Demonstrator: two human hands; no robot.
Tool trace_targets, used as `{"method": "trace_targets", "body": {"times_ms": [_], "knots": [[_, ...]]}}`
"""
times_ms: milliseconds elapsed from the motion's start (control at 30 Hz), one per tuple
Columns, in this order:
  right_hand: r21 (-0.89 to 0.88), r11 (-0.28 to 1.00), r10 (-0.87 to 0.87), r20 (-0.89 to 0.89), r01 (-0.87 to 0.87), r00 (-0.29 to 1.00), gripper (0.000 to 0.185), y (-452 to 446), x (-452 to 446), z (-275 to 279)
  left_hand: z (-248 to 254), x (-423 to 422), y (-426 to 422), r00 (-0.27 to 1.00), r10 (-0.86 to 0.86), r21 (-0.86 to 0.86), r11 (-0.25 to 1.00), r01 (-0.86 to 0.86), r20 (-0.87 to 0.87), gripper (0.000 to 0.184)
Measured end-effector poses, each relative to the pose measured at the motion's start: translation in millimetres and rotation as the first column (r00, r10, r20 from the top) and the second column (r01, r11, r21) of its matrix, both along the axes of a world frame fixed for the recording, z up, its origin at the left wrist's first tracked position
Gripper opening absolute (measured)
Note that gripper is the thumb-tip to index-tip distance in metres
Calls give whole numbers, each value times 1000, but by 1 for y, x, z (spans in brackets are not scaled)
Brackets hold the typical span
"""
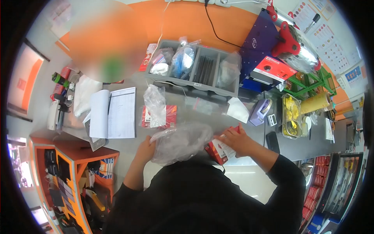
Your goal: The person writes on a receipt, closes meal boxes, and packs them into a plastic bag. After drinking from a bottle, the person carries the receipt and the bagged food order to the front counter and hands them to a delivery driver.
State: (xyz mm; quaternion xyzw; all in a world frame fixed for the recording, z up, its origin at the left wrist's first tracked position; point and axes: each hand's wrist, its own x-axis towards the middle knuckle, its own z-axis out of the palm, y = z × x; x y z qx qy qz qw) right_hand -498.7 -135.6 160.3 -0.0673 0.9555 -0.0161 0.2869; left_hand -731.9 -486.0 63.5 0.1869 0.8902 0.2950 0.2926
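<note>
"Clear plastic bag, how does it lie?"

"By the near edge of the grey table, between the hands, long axis roughly left to right. Just right of it, the red-and-white box sits tilted; its long axis is partly covered."

"Hands?"

"The left hand pinches the bag's left edge; the right hand clasps the box from above, fingers slightly apart, near the bag's right end."

"Room?"

"Beyond the bag, a second red box. Rightward, some tabletop, then the tape dispenser and phone."
</note>
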Motion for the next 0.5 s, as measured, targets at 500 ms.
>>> {"method": "trace_targets", "body": {"times_ms": [500], "knots": [[92,953,-257,-259,289,931,129,50,-75,-49,12,20,-8,994,7,-65,998,-14,-105,27]]}}
